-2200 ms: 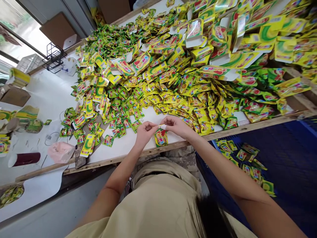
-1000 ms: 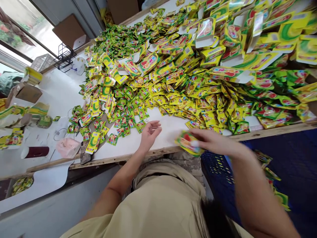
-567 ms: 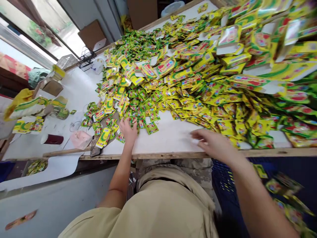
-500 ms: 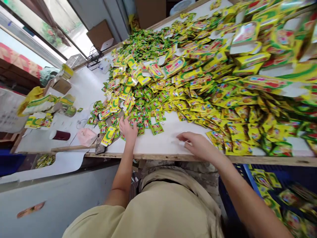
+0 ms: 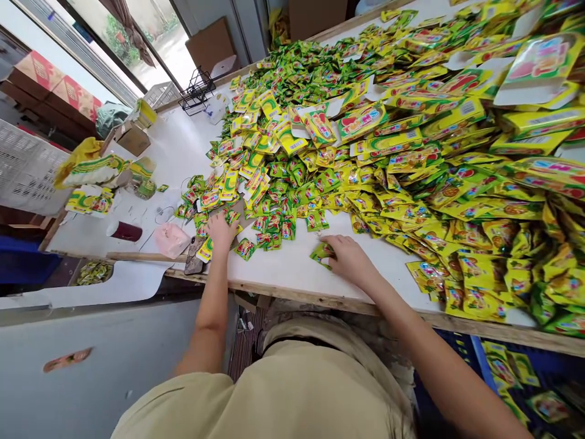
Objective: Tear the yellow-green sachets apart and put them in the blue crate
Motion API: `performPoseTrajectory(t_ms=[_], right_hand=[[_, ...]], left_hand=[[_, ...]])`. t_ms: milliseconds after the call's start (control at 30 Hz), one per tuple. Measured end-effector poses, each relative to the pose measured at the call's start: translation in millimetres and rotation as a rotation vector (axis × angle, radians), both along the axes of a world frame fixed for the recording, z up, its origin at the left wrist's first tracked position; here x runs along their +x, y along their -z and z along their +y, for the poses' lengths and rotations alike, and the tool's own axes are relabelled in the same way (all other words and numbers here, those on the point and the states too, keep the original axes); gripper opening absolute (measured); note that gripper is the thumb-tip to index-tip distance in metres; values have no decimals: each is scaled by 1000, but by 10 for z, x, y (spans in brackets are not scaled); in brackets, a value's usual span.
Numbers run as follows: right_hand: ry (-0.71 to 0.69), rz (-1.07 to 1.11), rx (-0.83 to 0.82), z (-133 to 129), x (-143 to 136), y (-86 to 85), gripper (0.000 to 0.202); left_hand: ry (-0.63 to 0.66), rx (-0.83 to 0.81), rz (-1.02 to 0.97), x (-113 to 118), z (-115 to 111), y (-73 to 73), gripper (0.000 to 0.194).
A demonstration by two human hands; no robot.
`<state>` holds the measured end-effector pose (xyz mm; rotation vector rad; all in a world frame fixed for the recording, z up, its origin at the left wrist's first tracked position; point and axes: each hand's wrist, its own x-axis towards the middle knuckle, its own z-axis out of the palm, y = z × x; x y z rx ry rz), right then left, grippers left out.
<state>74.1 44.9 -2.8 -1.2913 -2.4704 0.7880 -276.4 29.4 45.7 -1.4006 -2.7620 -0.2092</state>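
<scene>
My left hand (image 5: 221,231) rests with fingers spread over small green packets at the left edge of the heap, beside a yellow card pack (image 5: 206,250). What its fingertips touch is partly hidden. My right hand (image 5: 347,256) has its fingers closed on the edge of a green packet (image 5: 320,253), which lies at the white tabletop (image 5: 283,262). Between the hands lie loose green packets (image 5: 245,248). A large heap of yellow packets (image 5: 406,210) spreads behind and to the right of my right hand.
A phone (image 5: 194,256) and a pink bag (image 5: 170,239) lie left of my left hand, with a dark red cylinder (image 5: 124,231) farther left. The wooden table edge (image 5: 292,294) runs before my body. A blue crate (image 5: 475,360) with packets stands below right.
My left hand has moved left over the packets. My right hand, earlier with nothing visible in it, now has a green packet at its fingers. The view has shifted.
</scene>
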Motion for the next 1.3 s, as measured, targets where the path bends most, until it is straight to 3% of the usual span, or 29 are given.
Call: performPoseTrajectory(t_ms=[100, 233, 367, 600, 667, 733, 867, 967, 1067, 1167, 1300], right_hand=[[115, 58, -78, -92, 345, 39, 44], [226, 64, -154, -178, 655, 64, 43], [254, 87, -179, -210, 723, 48, 40], [378, 213, -205, -260, 700, 61, 44], [411, 263, -193, -253, 709, 84, 35], [433, 303, -172, -236, 719, 109, 28], [431, 355, -163, -208, 728, 136, 25], [430, 370, -166, -212, 729, 133, 25], [436, 399, -169, -223, 728, 128, 24], [442, 415, -163, -220, 724, 135, 24], [465, 401, -164, -202, 717, 156, 25]], left_hand=[[68, -42, -91, 223, 202, 119, 52], [321, 82, -239, 708, 226, 268, 37], [543, 168, -460, 1006, 207, 242, 27], [396, 411, -394, 932, 318, -34, 41], [381, 551, -334, 1024, 326, -80, 40], [468, 608, -312, 1212, 349, -88, 32], [745, 395, -367, 1700, 579, 1, 16], [682, 240, -298, 1972, 883, 96, 20], [638, 156, -210, 2105, 1074, 164, 23], [707, 105, -243, 2123, 1036, 213, 25], [789, 104, -366, 2040, 809, 224, 26]])
